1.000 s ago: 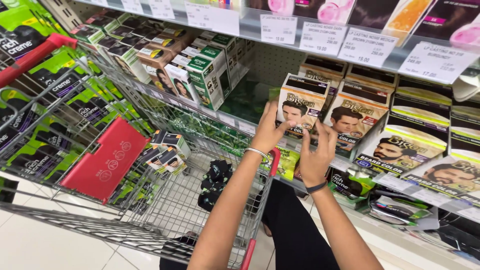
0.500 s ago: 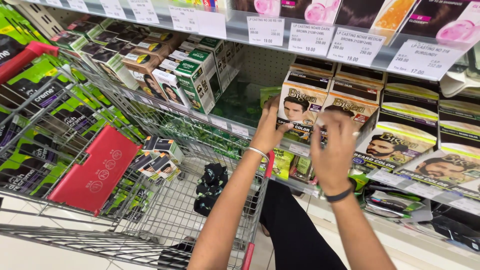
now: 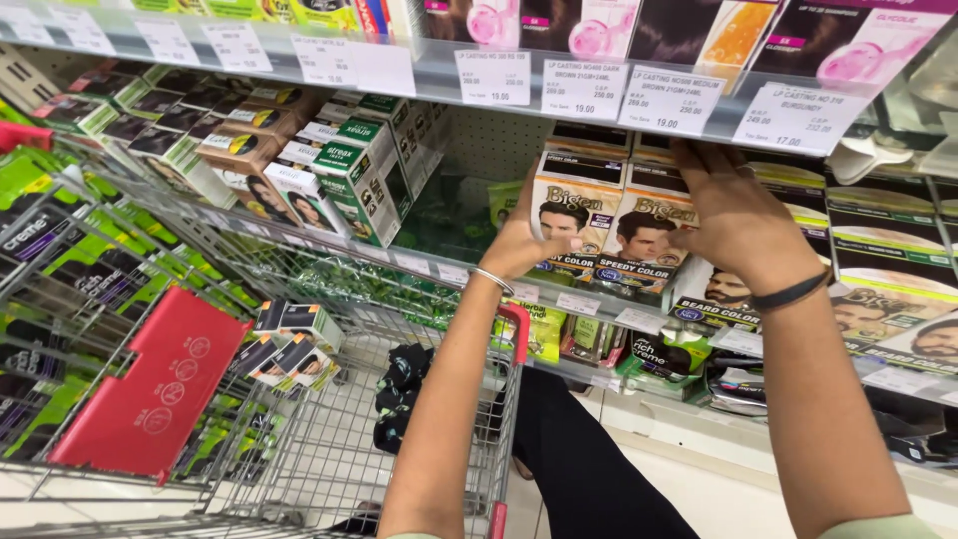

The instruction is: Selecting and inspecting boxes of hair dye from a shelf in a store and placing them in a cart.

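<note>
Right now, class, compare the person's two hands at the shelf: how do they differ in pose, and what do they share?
The left hand grips the left edge of a hair-colour box, thumb side toward us; the right hand lies spread, back toward us, over neighbouring boxes. The left wrist wears a thin silver bangle; the right, a dark band. Both touch boxes.

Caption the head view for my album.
Both hands, left hand and right hand, on cream-and-black hair-colour boxes above a wire trolley.

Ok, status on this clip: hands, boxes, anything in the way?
Left hand on left side of cream hair-colour box. Right hand flat over the neighbouring boxes' front. Wire shopping cart below, apart from the shelf; nothing blocking.
</note>
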